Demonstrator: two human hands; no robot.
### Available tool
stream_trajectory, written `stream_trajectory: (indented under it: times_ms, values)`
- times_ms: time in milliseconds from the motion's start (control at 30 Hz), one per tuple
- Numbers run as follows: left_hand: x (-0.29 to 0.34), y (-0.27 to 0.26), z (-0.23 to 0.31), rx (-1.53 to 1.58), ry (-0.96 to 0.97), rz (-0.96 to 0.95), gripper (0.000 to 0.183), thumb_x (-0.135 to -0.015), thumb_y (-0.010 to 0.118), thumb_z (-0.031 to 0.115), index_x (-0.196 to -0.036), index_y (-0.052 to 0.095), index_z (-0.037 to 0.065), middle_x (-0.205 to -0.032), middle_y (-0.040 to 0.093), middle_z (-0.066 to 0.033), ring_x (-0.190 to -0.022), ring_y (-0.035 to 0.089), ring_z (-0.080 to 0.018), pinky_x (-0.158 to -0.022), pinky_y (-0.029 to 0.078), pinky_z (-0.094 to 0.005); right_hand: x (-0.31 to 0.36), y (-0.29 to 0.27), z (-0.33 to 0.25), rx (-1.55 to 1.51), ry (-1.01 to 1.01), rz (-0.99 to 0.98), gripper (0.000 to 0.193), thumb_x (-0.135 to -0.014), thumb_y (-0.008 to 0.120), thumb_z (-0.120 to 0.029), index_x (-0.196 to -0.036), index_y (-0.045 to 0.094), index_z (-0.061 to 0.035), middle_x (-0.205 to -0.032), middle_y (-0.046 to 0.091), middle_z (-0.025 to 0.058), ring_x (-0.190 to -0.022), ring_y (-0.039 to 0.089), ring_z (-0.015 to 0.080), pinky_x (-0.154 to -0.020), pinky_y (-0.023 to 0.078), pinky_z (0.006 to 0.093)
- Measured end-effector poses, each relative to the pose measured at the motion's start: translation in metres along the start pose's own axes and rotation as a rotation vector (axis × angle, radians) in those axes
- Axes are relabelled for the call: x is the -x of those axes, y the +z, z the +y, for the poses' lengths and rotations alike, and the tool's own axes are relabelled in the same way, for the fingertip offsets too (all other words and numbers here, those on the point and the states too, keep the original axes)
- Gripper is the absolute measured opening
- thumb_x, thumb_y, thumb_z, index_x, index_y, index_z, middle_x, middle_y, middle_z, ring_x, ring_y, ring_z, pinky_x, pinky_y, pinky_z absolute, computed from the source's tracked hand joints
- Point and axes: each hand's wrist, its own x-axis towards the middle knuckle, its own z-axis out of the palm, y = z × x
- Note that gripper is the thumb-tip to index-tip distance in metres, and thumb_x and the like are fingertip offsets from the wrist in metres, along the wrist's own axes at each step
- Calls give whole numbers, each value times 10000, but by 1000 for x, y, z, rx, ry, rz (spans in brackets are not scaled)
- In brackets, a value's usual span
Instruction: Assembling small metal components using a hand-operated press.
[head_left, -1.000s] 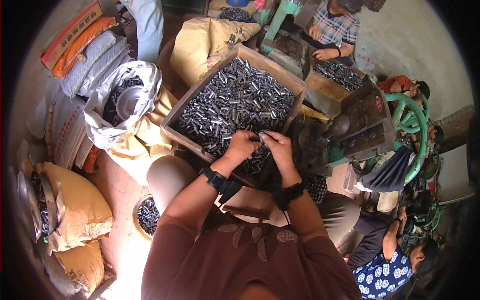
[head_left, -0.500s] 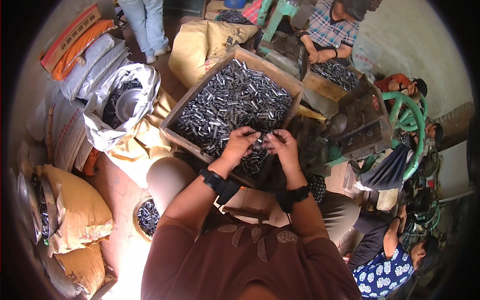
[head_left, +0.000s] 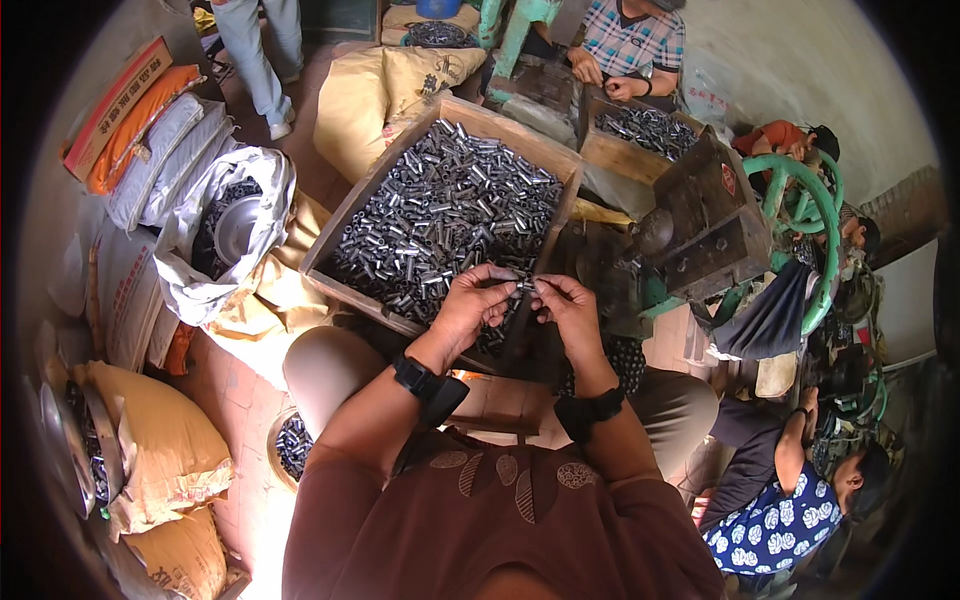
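Pinching a small metal piece (head_left: 525, 286) between them above the near right side of the wooden box (head_left: 510, 127), the left hand (head_left: 468, 311) and right hand (head_left: 567, 306) could lose it among the metal tubes (head_left: 450, 200) if either grip slips.

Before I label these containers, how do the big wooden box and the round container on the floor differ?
The wooden box is four-sided; the round container has a curved rim. The box looks much larger than the container. Both hold many small metal pieces.
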Motion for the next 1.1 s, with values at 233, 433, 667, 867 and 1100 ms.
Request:
stream_trajectory:
  times_ms: [233,433,667,867,1100]
  values:
    - [0,3,-4,-91,52,-18,76,-823,589,36,-895,570,50,-678,549,0,-481,440,-47,-412,342,-185,5,-1,-1,44,-37,-22,160,-830,603,-121,-938,607,-3,-775,607,31,-640,552,74,-521,428,192]
    - [6,2,-5,-250,72,-196,98,-810,609,42,-899,568,52,-638,533,-1,-455,404,-41,-398,314,-189,14,-23,-21,74,4,-267,519,-804,620,-107,-1280,414,-83,-788,585,31,-653,543,81,-537,429,202]
    - [13,16,-31,-77,-152,-347,206,-826,607,113,-1028,602,70,-704,590,-9,-453,389,-36,-391,275,-179,20,-43,-28,-12,128,-497,623,-796,622,-97,-1344,328,-98,-748,559,22,-638,534,89,-553,431,214]
    - [-8,-6,0,83,193,118,111,-866,478,90,-903,562,27,-865,590,-67,-677,575,-145,-577,508,-269,-14,-23,11,352,-139,-253,355,-786,627,-100,-1127,540,-54,-832,614,79,-709,589,150,-610,457,254]
    - [-24,-37,-19,-1489,730,205,143,-731,543,52,-855,552,-18,-852,571,-209,-711,601,-326,-590,502,-386,-61,33,25,1119,-611,-93,132,-746,625,-144,-848,637,-63,-832,585,101,-800,589,270,-663,479,351]
